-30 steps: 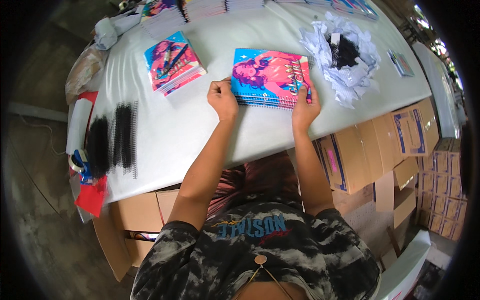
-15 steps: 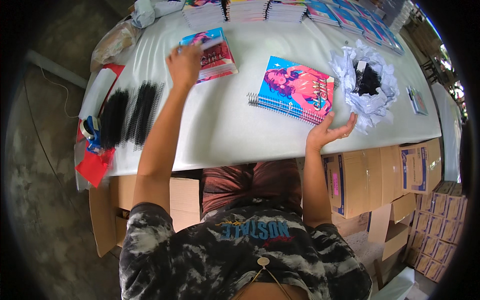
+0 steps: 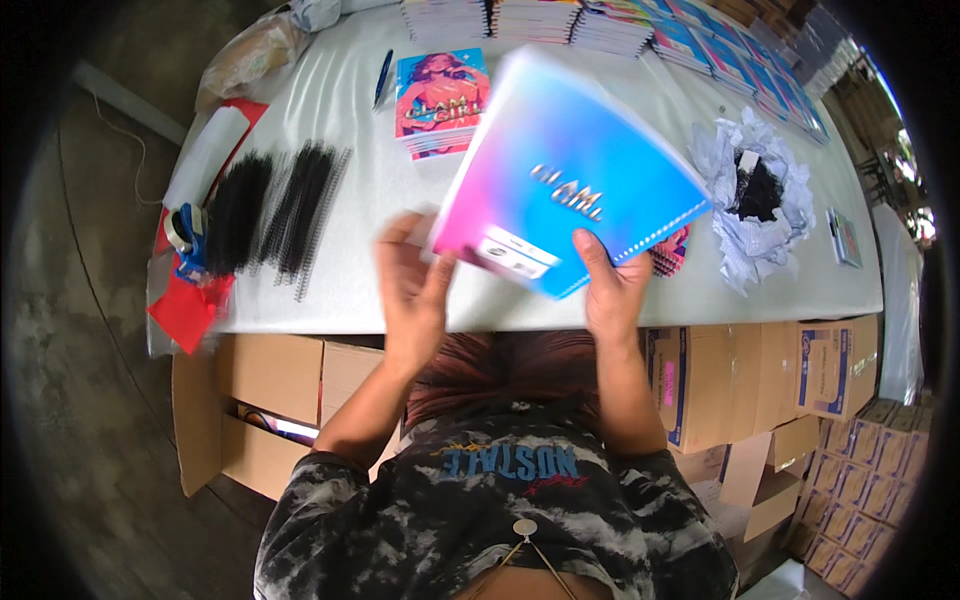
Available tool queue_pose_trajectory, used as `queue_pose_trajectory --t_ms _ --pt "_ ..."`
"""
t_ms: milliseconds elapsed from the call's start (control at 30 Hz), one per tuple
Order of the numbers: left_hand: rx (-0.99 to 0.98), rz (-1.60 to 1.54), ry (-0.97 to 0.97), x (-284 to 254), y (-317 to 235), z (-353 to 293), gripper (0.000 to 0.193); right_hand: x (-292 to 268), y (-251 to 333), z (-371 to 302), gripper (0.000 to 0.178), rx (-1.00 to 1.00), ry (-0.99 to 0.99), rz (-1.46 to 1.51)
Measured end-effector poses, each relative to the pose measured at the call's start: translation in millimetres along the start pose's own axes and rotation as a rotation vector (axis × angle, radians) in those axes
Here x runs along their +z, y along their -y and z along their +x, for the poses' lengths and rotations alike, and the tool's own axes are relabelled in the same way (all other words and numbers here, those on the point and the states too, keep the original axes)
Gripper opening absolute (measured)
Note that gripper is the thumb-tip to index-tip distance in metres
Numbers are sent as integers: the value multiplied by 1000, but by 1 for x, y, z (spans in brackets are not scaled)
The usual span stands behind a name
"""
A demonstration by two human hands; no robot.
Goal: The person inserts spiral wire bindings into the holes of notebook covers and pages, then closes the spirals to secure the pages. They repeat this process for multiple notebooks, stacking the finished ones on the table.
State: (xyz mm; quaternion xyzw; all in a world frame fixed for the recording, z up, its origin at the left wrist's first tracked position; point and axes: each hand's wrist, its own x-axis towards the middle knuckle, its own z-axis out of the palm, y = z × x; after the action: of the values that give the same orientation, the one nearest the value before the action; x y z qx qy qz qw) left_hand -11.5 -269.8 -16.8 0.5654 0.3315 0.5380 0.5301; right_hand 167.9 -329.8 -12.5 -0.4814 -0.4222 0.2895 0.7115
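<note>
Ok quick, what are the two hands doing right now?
Left hand: closed on the lower left corner of the blue and pink cover sheet.
Right hand: closed on the same sheet's lower edge, thumb on top.

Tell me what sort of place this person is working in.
Probably a small notebook-binding or packing workshop. Black spiral binding coils lie on the white table, stacks of colourful notebooks line its far edge, and cardboard boxes stand below. Both hands, left and right, hold a blue-pink cover sheet.
</note>
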Motion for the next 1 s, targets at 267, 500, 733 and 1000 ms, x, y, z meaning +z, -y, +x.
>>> queue_pose_trajectory --t_ms 267,500,733,1000 --pt "163 374 435 -45 -39 22 15 -12 35 0 18 -211 474 -732" --pt "-186 -19 202 -40 69 -5 30 -15 -33 -24 14 123 171 14" --pt "180 1431 -44 -129 78 94 34 -26 -40 -25 22 6 348 -98" --pt "-129 1568 -210 -151 45 126 27 -28 -42 -22 25 0 325 -75"
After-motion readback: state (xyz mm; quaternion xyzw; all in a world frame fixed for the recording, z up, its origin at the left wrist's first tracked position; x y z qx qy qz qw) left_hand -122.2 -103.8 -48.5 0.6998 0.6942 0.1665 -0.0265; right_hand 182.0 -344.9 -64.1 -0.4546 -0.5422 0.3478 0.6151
